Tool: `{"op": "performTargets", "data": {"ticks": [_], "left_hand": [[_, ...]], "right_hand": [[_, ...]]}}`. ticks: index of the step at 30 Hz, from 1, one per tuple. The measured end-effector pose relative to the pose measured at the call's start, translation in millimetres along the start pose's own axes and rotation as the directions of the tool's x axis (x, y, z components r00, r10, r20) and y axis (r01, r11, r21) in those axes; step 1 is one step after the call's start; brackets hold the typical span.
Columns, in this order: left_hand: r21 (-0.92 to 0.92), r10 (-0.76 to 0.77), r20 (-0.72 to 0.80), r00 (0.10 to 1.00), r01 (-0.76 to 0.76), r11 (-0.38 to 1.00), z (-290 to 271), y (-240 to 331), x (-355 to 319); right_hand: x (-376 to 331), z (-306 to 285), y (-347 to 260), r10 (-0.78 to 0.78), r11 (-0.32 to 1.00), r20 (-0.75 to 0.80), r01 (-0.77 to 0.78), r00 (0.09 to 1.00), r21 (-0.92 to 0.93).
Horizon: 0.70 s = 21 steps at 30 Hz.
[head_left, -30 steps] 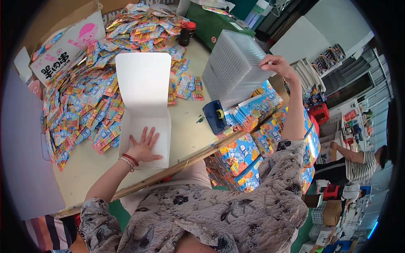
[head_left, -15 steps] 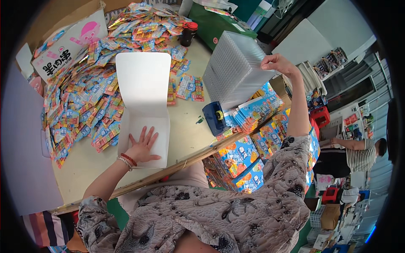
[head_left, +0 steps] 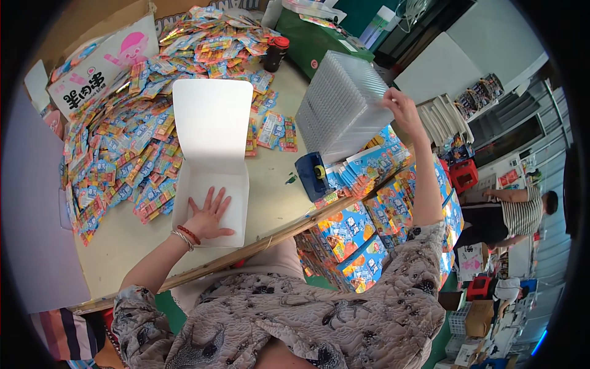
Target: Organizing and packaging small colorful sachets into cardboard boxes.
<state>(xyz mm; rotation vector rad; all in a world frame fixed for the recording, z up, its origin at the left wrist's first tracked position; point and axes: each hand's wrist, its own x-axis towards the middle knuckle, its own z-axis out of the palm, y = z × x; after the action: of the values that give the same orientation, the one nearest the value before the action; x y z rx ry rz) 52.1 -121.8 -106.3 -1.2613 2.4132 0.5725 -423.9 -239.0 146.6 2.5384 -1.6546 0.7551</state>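
- Worktable (head_left: 279, 206): pale top with a wooden front edge; the person works at this edge, facing across it.
- Packet heap (head_left: 126, 144): flat, multicoloured packets covering the left and far parts of the top, with several lying apart on the side toward the trays.
- Printed boxes (head_left: 362, 255): blue and orange, stacked below the table edge on the person's right.
- Tray stack (head_left: 335, 107): clear ridged plastic, many layers, positioned on the right part of the table.
- White box (head_left: 213, 120): open, set on the table near the front edge, to the right of the heap; lid folded back, away from the person.
- Left hand (head_left: 212, 218): palm down inside the white box, against its bottom; fingers spread wide, gripping nothing.
- Right hand (head_left: 404, 112): raised at the right edge of the tray stack; fingers bent, thumb close to them. Whether the fingertips have hold of a tray cannot be told from here.
- Tape dispenser (head_left: 311, 177): dark blue with a yellow roll, just beside the near end of the tray stack.
- Bottle (head_left: 275, 56): dark body, red cap, beside the heap's far right side.
- Red bracelet (head_left: 188, 234): on the left wrist.
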Motion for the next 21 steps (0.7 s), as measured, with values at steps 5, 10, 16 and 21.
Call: {"op": "performTargets", "data": {"ticks": [5,10,16,21], "left_hand": [[-0.056,0.016,-0.053,0.998,-0.018,0.998,5,-4,7],[-0.073,0.009,-0.046,0.999,-0.012,0.997,5,-4,8],[-0.022,-0.008,-0.020,1.000,0.008,1.000,4,1,1],[-0.040,-0.022,-0.023,0.999,0.021,0.999,5,1,-1]], "right_hand": [[35,2,21,0.090,0.992,0.098,-0.098,0.991,0.078],[71,-3,38,0.098,0.989,0.073,-0.105,0.993,0.102],[124,-36,-1,0.056,0.967,-0.819,-0.234,0.571,-0.097],[128,-74,-70,0.076,0.938,-0.921,0.285,0.383,0.195]]}}
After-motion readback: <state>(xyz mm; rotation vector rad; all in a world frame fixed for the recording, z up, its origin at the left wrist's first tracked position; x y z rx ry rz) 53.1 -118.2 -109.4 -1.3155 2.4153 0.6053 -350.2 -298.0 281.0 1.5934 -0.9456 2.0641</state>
